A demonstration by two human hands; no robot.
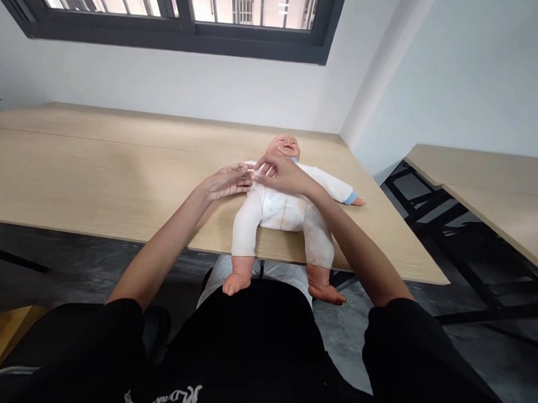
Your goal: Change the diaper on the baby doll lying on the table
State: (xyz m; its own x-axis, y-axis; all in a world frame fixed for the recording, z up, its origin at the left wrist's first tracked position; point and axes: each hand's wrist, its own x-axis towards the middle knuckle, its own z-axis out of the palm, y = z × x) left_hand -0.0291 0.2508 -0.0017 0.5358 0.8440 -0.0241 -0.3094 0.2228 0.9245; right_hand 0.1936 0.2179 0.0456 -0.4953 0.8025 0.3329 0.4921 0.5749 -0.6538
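Note:
A baby doll (282,210) in a white suit with blue cuffs lies on its back on the wooden table (93,167), its bare feet hanging over the near edge. My left hand (227,182) rests on the doll's shoulder and sleeve on the left side, fingers stretched out. My right hand (280,171) sits on the doll's upper chest just below the chin, fingers curled and pinching the white cloth near the collar. The two hands meet at their fingertips.
A second wooden table (495,185) on a black frame stands to the right across a gap of grey floor. A white wall and a dark-framed window (185,27) lie behind the table. My lap in black clothing fills the bottom.

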